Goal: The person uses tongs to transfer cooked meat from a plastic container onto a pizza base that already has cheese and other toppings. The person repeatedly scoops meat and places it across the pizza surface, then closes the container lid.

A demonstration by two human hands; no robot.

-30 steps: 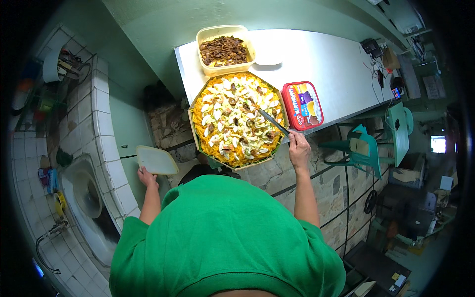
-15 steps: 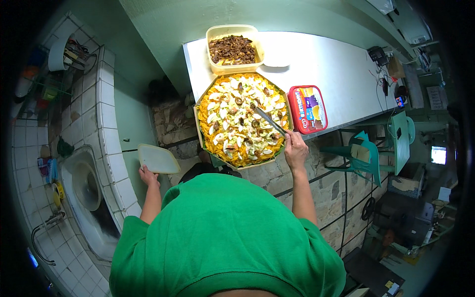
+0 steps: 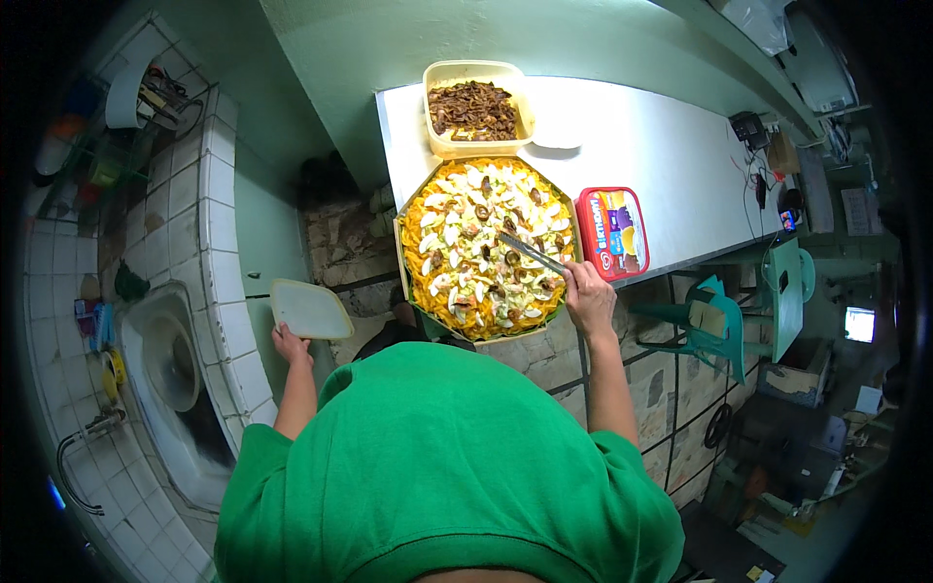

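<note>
My right hand (image 3: 591, 296) is closed around the end of slim metal tongs (image 3: 533, 252). Their tips touch the toppings in the middle of an eight-sided tray (image 3: 400, 255) of orange-yellow noodles (image 3: 428, 282). White egg slices, pale green shreds and dark brown pieces cover the noodles. Low on the left, away from the table, my left hand (image 3: 292, 345) grips the edge of a pale plastic lid (image 3: 311, 309). Behind the tray stands a cream plastic container (image 3: 476, 149) with dark brown strips (image 3: 473, 109) in it, likely mushrooms.
Right of the tray lies a red rectangular tub (image 3: 614, 233) with a printed lid. All this stands on a white table (image 3: 671, 146) against a green wall. To my left runs a tiled counter (image 3: 225, 277) with a sink (image 3: 180, 389). A green plastic chair (image 3: 714, 316) stands at the right.
The table and its things sit slightly lower and further right in view. My right hand and the tongs shift the same way, tips still on the toppings. My left hand keeps the lid.
</note>
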